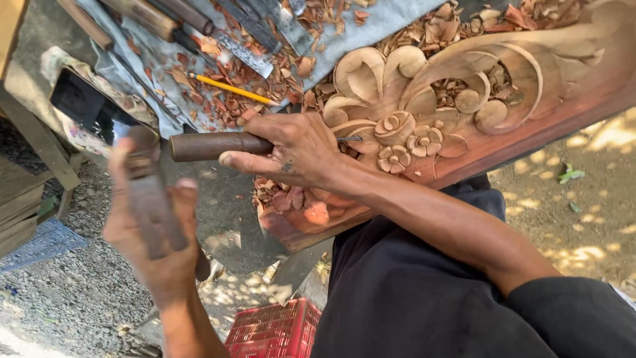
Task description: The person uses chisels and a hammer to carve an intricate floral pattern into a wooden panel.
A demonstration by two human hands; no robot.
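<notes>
Hands worked a carved wooden panel (464, 86) lying at two o'clock. Right hand (298, 152) gripped a chisel (218, 146) against the floral carving; left hand (156, 232), at eight o'clock, clasped a wooden mallet (149, 192). Pencil (232, 88) lay among shavings (232, 109) at eleven o'clock.

A black sleeve (570, 311) covers one upper arm; forearms are bare, dark clothing (411, 292) below, a small mark on one hand (298, 156).

Reddish-brown carved panel (424, 99) showing floral scrollwork | chisel (218, 146) handle looking dark brown | mallet (154, 205) showing grey-brown | pencil (232, 89) glowing yellow | crate (275, 329) showing red lattice
</notes>
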